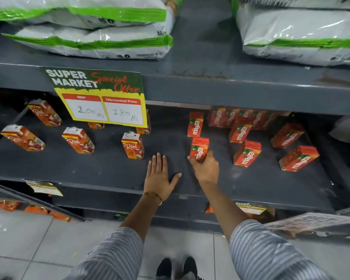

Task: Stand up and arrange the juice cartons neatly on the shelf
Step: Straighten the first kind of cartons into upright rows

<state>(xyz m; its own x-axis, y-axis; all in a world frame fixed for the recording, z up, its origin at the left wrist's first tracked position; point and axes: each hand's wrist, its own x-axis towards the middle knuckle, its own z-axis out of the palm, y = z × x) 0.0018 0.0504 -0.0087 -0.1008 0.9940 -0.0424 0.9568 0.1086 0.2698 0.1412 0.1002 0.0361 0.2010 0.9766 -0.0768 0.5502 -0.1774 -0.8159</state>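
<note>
My right hand grips the lower part of a small red Maaza carton, upright near the middle of the grey shelf. My left hand lies flat and open on the shelf just left of it, holding nothing. Another Maaza carton stands behind the held one. Several more Maaza cartons stand scattered at odd angles to the right, with a tight row at the back. On the left, several taller Real cartons stand spread apart.
A yellow and green special-offer price card hangs from the upper shelf edge and hides some cartons behind it. Large white and green bags lie on the shelf above. Lower shelves hold orange packs. Tiled floor below.
</note>
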